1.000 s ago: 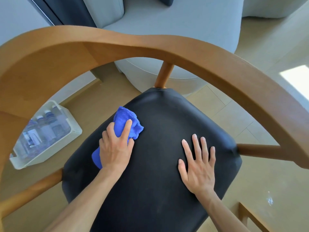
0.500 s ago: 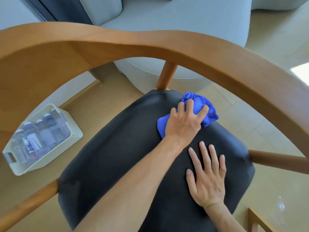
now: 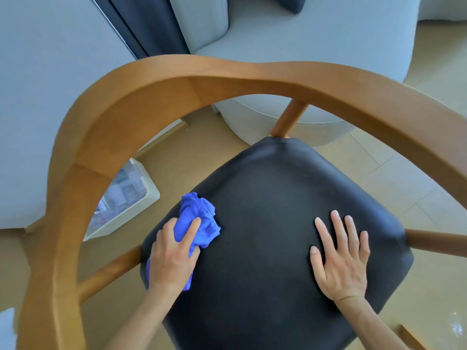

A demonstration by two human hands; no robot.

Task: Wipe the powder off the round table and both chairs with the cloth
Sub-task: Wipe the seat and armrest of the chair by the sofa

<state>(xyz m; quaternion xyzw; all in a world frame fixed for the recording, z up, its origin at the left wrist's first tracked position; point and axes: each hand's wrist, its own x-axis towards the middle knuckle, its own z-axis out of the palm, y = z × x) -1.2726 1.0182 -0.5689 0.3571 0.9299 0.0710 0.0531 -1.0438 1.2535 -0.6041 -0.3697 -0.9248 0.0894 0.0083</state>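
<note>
A wooden chair with a curved backrest (image 3: 227, 77) and a black padded seat (image 3: 273, 198) fills the view from above. My left hand (image 3: 174, 256) presses a bunched blue cloth (image 3: 202, 218) onto the seat's left edge, fingers laid over the cloth and partly curled round it. On the right half of the seat my right hand (image 3: 341, 256) lies flat with its fingers spread. No powder is visible on the seat. The round table is out of view.
A white basket of bottles (image 3: 126, 198) stands on the floor left of the chair, seen through the backrest. A grey sofa (image 3: 303, 46) sits just beyond the chair. Tan floor tiles (image 3: 404, 178) lie to the right.
My left hand has swept the cloth from the seat's far right area back to its left edge. The right hand stays flat on the seat. The view has pulled back.
</note>
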